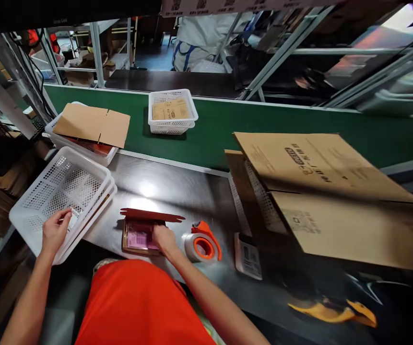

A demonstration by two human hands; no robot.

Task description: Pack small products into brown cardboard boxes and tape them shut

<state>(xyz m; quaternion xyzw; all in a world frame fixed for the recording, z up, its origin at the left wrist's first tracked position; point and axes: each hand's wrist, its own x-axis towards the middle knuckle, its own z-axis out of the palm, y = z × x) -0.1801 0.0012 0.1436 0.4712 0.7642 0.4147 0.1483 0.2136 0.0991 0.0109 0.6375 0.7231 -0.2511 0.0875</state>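
So I'm watching this from far off, and I'd call it partway, judging only by how stuff lies. The small box (124, 241) sits on the metal desk (181, 184), right at my right grip (165, 240), with a pink sheet (139, 239) inside it. That much looks done. What's not done, as far as I can see: the box stands open, its brown flap (148, 214) sticking out along the side away from me, just beyond that grip. My right grip's fingers are down at the box's right end and hidden, so I can't tell if they're closed on anything.

My left grip (54, 233) is over the top white basket (53, 191) of a stack, well to the left of the box. Thumb and finger look pinched on a small white slip (74, 218); print's too small to read. The slip is apart from the box, so I'd count that bit as unfinished too.

Just right of the right grip lies the tape dispenser (211, 238), nobody holding it. Further right there's a pale packet (248, 258), then a blurry yellow cutter-looking thing (330, 312). A big folded carton (321, 187) leans open beyond those. Straight out past both grips, a small basket (173, 129) of cardboard sits on the green belt (217, 120), untouched.
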